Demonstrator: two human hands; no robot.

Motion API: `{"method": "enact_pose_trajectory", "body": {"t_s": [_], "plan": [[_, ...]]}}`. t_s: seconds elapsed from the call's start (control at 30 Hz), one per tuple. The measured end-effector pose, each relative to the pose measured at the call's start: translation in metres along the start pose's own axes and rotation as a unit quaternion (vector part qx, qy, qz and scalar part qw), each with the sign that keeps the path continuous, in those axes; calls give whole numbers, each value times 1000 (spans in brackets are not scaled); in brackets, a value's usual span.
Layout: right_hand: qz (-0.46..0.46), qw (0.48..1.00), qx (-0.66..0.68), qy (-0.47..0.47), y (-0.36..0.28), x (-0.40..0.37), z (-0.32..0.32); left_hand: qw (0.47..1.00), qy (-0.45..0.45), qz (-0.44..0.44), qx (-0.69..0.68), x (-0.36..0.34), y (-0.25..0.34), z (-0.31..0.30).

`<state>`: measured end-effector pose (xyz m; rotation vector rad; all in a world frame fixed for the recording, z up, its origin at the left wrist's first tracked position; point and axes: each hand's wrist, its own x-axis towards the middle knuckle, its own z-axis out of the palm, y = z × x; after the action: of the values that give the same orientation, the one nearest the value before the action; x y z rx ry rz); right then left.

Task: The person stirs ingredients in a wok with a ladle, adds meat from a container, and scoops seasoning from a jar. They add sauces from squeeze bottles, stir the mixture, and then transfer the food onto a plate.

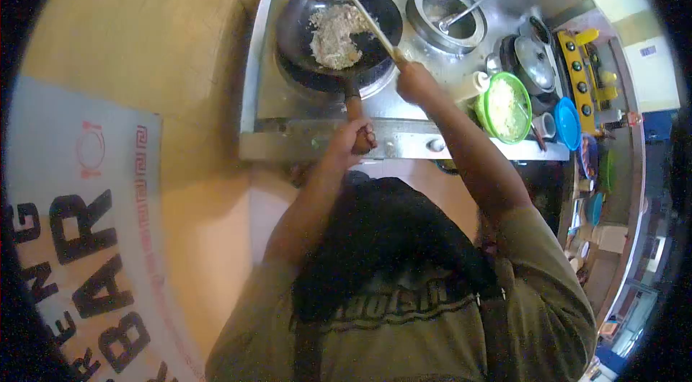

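Observation:
A dark wok (pixel 295 34) sits on the burner of a steel stove, with a mound of pale, rice-like food (pixel 336 36) in it. My left hand (pixel 352 138) is wrapped round the wooden end of the wok's handle (pixel 352 102), close to the stove's front edge. In my right hand (pixel 417 83) is the handle of a long wok ladle (pixel 373 24). The ladle reaches across the wok, and its rounded metal head lies at the far side, beside the food. Its exact shape is partly hard to make out.
Right of the wok, a steel pot (pixel 470 42) holds another ladle. A squeeze bottle (pixel 472 86), a green bowl of shredded food (pixel 507 108), a lidded pan (pixel 535 63) and a blue bowl (pixel 567 124) stand further right. A lettered banner (pixel 94 238) hangs at left.

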<state>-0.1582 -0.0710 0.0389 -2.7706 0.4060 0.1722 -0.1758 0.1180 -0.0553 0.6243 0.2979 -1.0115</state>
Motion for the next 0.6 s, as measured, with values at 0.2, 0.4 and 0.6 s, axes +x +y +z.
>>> {"method": "enact_pose_trajectory", "body": {"t_s": [0.2,0.4,0.6], "plan": [[-98,976,-137,-136,5,-68,-24,993,-4,-26,111,24,23,-30],[-48,982,2,-180,12,-80,-101,998,16,-19,61,-45,-1,68],[-159,976,-41,-142,49,-112,-113,1000,-2,-9,-7,-8,16,43]]}}
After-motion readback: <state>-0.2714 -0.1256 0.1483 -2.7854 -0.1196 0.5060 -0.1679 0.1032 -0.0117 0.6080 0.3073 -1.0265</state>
